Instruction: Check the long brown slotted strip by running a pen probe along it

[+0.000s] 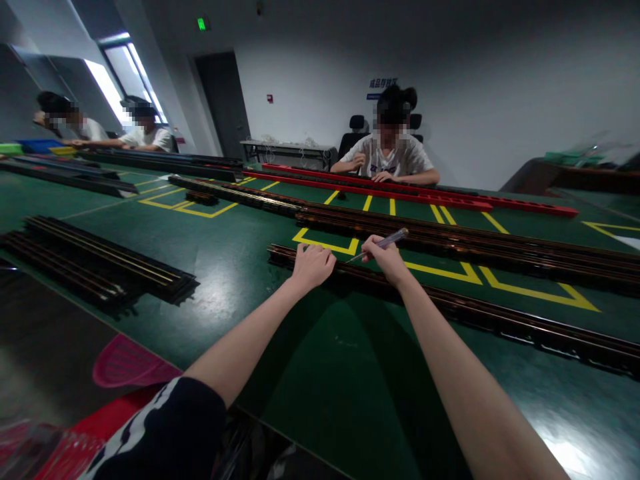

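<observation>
A long dark rail-like strip (480, 311) with coppery lines runs across the green table in front of me. My left hand (314, 265) is curled over it near its left end, fingers bent around the strip. In my right hand (384, 260) is a slim screwdriver (397, 236) with a translucent purplish handle. Its thin shaft slants down to the left, and the tip is at the strip just right of my left hand. Whether the tip touches the strip I cannot tell.
Behind the strip lie more long dark strips (450, 243) and red rails (380, 189). Dark strips (105, 257) lie at left. A person (395, 157) sits opposite; two others sit far left. A pink basket (130, 362) is below the table's edge.
</observation>
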